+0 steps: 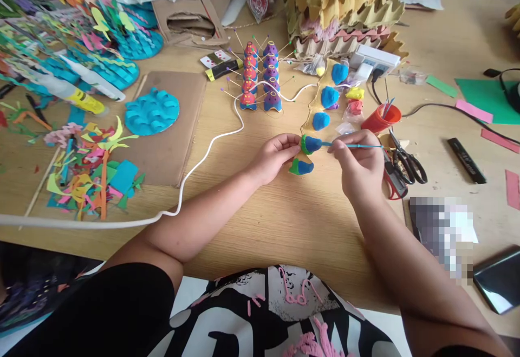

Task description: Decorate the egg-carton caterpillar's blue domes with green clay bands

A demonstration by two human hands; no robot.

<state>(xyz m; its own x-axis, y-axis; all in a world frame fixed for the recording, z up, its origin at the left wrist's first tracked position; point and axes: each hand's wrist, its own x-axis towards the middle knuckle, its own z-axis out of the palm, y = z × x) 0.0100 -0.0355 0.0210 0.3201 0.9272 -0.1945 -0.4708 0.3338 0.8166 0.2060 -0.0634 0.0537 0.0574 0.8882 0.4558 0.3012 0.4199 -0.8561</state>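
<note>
My left hand (pixel 280 156) pinches the near end of an egg-carton strip (pixel 310 106) between thumb and fingers. Its two nearest cups are coated in blue and green, a blue-green cup (pixel 312 144) beside my fingers and another cup (pixel 301 167) closer to me. Farther along the strip, lumps of blue clay (pixel 330 97) sit on the other cups. My right hand (pixel 359 159) is closed on a thin blue stick (pixel 353 145), whose tip points left and meets the nearer blue surface. What the stick's tip does there is too small to make out.
Painted carton figures (pixel 249 83) with pins stand in two rows. A white cable (pixel 211 151) crosses the table and my left forearm. Scissors (pixel 406 162) and an orange cup (pixel 382 118) are at right. Paper scraps (pixel 89 178) and a blue disc (pixel 152 111) on cardboard lie left.
</note>
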